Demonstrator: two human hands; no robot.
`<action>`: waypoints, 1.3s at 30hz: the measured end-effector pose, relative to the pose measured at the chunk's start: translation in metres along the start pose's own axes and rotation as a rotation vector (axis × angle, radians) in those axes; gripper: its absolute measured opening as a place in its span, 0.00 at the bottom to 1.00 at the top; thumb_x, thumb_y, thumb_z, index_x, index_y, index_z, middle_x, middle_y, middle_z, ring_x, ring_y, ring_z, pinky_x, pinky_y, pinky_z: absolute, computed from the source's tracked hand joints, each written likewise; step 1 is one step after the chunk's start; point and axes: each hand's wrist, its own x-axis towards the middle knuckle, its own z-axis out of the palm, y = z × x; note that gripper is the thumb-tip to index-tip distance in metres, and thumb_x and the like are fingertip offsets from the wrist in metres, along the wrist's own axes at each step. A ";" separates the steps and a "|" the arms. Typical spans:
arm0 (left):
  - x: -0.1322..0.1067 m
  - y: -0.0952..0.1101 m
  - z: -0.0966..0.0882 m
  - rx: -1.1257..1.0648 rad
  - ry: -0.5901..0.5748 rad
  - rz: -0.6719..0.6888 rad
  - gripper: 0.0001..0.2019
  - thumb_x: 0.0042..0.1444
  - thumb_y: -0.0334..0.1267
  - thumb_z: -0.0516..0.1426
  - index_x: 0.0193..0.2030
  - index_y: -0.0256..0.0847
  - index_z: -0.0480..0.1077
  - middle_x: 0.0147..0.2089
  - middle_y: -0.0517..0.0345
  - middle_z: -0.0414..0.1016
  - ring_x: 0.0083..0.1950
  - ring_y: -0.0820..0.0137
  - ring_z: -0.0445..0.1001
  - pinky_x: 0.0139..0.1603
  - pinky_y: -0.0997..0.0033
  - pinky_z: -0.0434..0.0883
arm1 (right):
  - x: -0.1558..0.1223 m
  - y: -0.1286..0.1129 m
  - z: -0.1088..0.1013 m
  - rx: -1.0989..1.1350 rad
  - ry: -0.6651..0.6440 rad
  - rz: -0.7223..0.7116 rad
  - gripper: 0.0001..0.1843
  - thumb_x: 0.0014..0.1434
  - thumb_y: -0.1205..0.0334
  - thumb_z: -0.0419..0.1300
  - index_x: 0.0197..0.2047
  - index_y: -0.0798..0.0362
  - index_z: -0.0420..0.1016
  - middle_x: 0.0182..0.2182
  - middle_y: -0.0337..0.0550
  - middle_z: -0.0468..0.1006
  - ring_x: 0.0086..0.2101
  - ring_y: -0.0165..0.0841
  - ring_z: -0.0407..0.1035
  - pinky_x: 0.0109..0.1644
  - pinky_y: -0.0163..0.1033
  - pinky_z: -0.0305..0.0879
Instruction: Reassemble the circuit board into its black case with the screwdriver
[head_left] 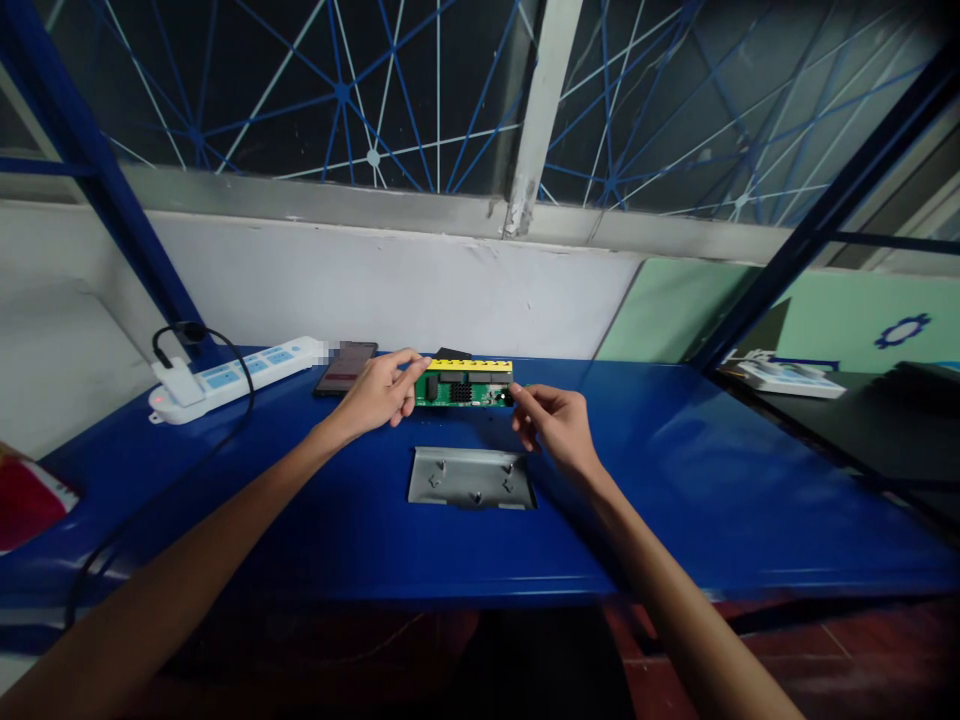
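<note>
A green circuit board with a black heatsink and a yellow strip along its far edge is raised above the blue table, tilted to face me. My left hand pinches its left end between thumb and fingers. At the opposite end, my right hand grips the right corner with thumb and forefinger, its other fingers curled. Below the board and nearer to me lies a shallow grey metal housing, its inside up, with several small posts. It touches neither hand. Behind the board, a dark object is partly hidden.
A white power strip with a plugged-in adapter and a black cable lies at the left. Beside it is a dark phone-like slab. Blue frame posts rise at both sides of the blue table. A red-and-white item sits at the left edge.
</note>
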 end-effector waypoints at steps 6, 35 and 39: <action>-0.002 0.002 -0.002 0.089 0.000 0.030 0.12 0.64 0.46 0.51 0.41 0.39 0.67 0.17 0.64 0.67 0.12 0.78 0.63 0.15 0.80 0.61 | 0.000 -0.004 0.002 0.040 0.006 0.044 0.23 0.54 0.44 0.62 0.21 0.55 0.68 0.14 0.37 0.69 0.11 0.24 0.57 0.12 0.31 0.47; 0.003 -0.002 -0.007 0.153 -0.151 0.094 0.22 0.61 0.48 0.55 0.60 0.46 0.68 0.51 0.54 0.77 0.47 0.65 0.76 0.47 0.66 0.71 | 0.002 0.002 -0.001 0.080 0.075 0.021 0.18 0.49 0.48 0.66 0.31 0.55 0.70 0.21 0.41 0.75 0.20 0.32 0.69 0.19 0.36 0.67; 0.004 0.000 -0.010 0.014 -0.265 0.045 0.30 0.56 0.45 0.59 0.64 0.41 0.61 0.50 0.49 0.77 0.49 0.63 0.75 0.48 0.64 0.71 | 0.003 0.000 -0.001 0.088 0.058 -0.050 0.19 0.47 0.51 0.67 0.36 0.55 0.70 0.24 0.41 0.75 0.24 0.34 0.72 0.22 0.38 0.70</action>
